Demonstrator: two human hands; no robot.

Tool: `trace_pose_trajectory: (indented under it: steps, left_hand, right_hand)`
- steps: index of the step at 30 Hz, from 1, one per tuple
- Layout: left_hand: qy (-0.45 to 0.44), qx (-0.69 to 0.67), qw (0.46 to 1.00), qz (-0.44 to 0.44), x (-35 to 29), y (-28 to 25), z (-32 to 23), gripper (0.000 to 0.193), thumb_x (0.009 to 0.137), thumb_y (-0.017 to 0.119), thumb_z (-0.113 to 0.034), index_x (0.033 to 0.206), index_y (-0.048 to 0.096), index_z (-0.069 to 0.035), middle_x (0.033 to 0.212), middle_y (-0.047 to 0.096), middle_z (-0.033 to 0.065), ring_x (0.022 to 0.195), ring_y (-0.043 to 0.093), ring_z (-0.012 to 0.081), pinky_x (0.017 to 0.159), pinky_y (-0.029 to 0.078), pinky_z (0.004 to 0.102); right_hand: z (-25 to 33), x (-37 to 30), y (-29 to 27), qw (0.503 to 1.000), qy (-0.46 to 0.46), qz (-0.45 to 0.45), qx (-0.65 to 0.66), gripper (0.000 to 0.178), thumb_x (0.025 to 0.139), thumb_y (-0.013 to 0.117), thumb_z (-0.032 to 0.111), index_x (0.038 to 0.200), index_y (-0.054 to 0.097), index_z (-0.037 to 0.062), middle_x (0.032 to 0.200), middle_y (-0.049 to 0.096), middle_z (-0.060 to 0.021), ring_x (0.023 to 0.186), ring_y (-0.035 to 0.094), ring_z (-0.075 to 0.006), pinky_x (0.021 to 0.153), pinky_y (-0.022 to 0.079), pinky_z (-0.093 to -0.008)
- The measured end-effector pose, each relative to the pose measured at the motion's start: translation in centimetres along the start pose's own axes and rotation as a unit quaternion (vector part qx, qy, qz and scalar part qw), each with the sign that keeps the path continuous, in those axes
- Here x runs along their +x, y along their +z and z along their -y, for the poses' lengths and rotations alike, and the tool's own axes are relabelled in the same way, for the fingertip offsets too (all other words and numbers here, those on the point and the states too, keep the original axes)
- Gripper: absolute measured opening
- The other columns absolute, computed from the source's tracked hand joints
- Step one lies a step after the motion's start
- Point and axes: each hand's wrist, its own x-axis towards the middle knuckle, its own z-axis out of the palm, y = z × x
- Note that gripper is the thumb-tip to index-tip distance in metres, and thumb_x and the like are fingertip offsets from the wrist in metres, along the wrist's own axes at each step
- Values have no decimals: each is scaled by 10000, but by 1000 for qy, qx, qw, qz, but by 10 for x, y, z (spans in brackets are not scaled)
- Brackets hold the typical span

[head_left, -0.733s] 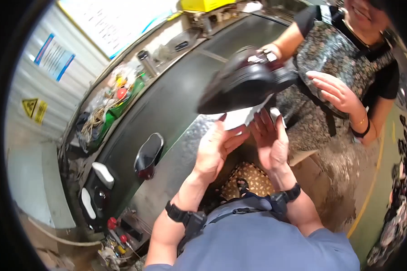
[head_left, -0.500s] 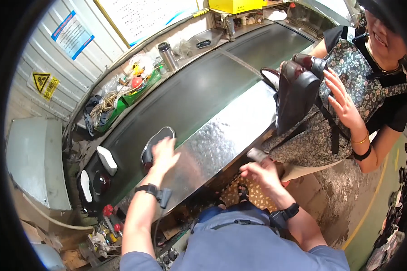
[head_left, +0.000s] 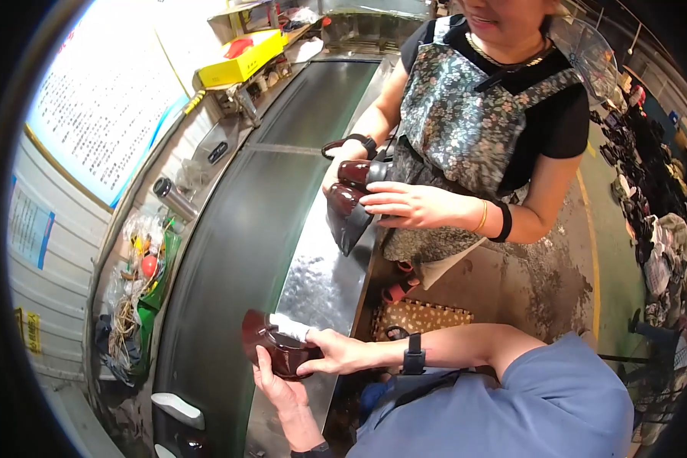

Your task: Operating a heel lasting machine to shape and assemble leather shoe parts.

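Over the near side of the bench, my left hand (head_left: 278, 388) cradles a glossy dark red shoe (head_left: 253, 337) from below, fingers round its side. My right hand (head_left: 342, 353) is closed on a white, cloth-like piece (head_left: 288, 328) that lies against the top of the same shoe. Its thumb and fingers touch the shoe too. A co-worker's hands (head_left: 412, 206) hold dark red and black shoes (head_left: 349, 195) across from me. White shoe soles or liners (head_left: 177, 410) lie on the dark belt (head_left: 221, 267) at the lower left, near another dark red shoe (head_left: 191, 443).
A bright metal strip (head_left: 301, 301) runs along the belt's near side. On the ledge behind are a green bag (head_left: 154, 301) with cords and a red ball, a steel flask (head_left: 174, 200) and a yellow box (head_left: 240, 59). The co-worker (head_left: 466, 114) stands close on the far right side.
My view has swung right. My left hand has picked up a shoe from the belt, and my right hand has brought the white piece onto it. The co-worker's shoes are held lower.
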Motion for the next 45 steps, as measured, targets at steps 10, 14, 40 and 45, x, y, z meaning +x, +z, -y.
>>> trace_pose_trajectory:
  steps: [10, 14, 40, 45]
  left_hand:
    - [-65, -91, 993, 47, -47, 8, -54, 507, 1075, 490, -481, 1366, 572, -74, 1189, 681, 85, 1103, 654, 225, 987, 531, 402]
    - [-79, -23, 996, -32, -56, 4, -90, 552, 1091, 464, -480, 1397, 574, -34, 1310, 667, 97, 1193, 639, 240, 1035, 510, 427]
    - [46, 28, 987, -151, -83, 32, -102, 545, 1083, 504, -456, 1200, 643, 59, 1185, 682, 148, 1055, 688, 253, 894, 578, 394]
    - [115, 71, 967, -217, -77, 47, -83, 556, 1053, 532, -487, 1089, 689, 46, 1111, 688, 132, 981, 686, 234, 830, 577, 374]
  right_hand:
    - [82, -1, -1, 999, 24, 36, -5, 484, 932, 780, 344, 1038, 545, -65, 841, 661, -275, 784, 686, -408, 694, 520, -468]
    - [101, -12, 5, 993, -16, 95, -61, 422, 911, 774, 253, 1043, 503, -42, 817, 634, -273, 802, 645, -492, 680, 496, -534]
    - [113, -42, 21, 983, -158, 60, -65, 369, 928, 768, 213, 1043, 501, -15, 824, 590, -227, 771, 596, -454, 653, 455, -510]
    - [100, -38, 16, 988, -83, 110, -72, 414, 934, 769, 254, 981, 454, -12, 818, 586, -242, 741, 588, -437, 661, 448, -505]
